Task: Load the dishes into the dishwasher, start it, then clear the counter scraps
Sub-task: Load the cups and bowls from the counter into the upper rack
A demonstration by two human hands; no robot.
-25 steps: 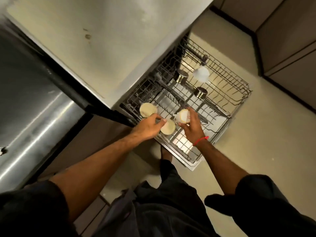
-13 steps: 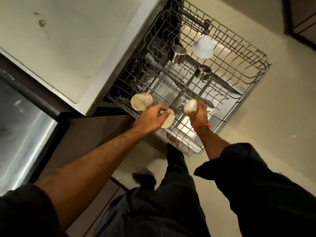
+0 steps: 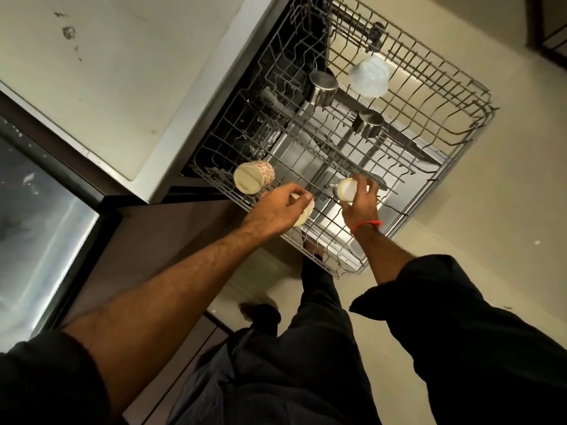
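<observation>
The dishwasher's upper wire rack is pulled out over the floor. My left hand grips a cream cup at the rack's near edge; most of that cup is hidden under my fingers. My right hand holds a second cream cup upside down on the rack, fingers curled round it. A third cup with a red pattern lies inverted at the rack's near left corner. Further back stand two steel cups and a white plastic container.
A pale countertop with a few small stains runs over the dishwasher on the left. A steel sink lies at the far left. Beige floor surrounds the rack. My legs stand just below the rack's near edge.
The view has shifted closer over the rack. Both hands stay on their cups at the near edge; the right hand's cup has moved slightly further into the rack.
</observation>
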